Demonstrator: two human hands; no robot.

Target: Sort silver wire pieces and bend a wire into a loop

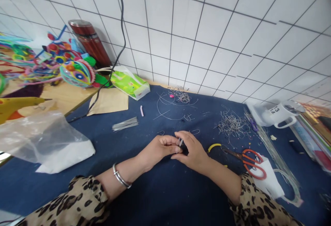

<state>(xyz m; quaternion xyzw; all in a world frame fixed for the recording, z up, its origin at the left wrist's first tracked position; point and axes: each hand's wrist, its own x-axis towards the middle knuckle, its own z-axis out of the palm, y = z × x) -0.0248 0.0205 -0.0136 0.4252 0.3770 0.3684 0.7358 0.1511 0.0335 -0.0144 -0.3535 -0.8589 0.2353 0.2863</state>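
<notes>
Short wires (180, 141), pinched

Far left of the fingers: glue gun (20, 106), then bag (38, 129). Left and slightly beyond: a sheaf (125, 124) of straight rods. Left hand (165, 146): thumb and forefinger closed on the wires, which sit between the two hands. Right hand (192, 150): thumb and fingers bowed apart around them; whether they grip, cannot tell. Dark patch (183, 148) in that gap, unclear. Wires likely light, springy, slick, easily bent; best taken mid-length between finger pads, clear of ends that may prick. Right of the fingers: tangle (232, 124) beyond, then scissors (254, 164).
</notes>
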